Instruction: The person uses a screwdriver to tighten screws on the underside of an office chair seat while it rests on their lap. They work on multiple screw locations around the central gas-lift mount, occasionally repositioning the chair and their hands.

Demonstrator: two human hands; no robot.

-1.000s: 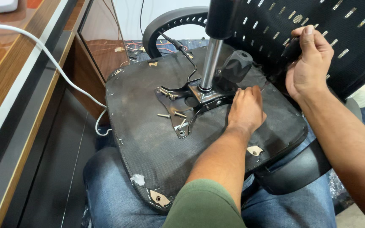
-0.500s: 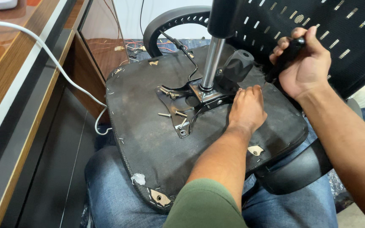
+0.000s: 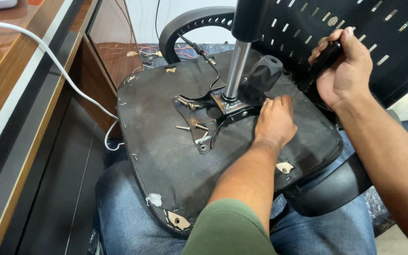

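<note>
1. A white cable (image 3: 57, 71) trails off the wooden desk (image 3: 5, 89) at far left and hangs beside the upturned chair seat (image 3: 166, 156), which rests underside-up across the person's jeans-clad lap.
2. Loose screws (image 3: 192, 127) lie on the seat's metal mounting plate (image 3: 204, 118), near the chrome gas-lift column (image 3: 234, 71) rising from the plate.
3. The left hand (image 3: 275, 123) reaches forward from a green sleeve, palm down on the seat, fingers loosely curled against the plate's edge, gripping nothing visible.
4. The right hand (image 3: 343, 71), forearm angled in from the right, has its fingers closed around a black lever handle (image 3: 324, 59) against the mesh backrest (image 3: 355, 28).
</note>
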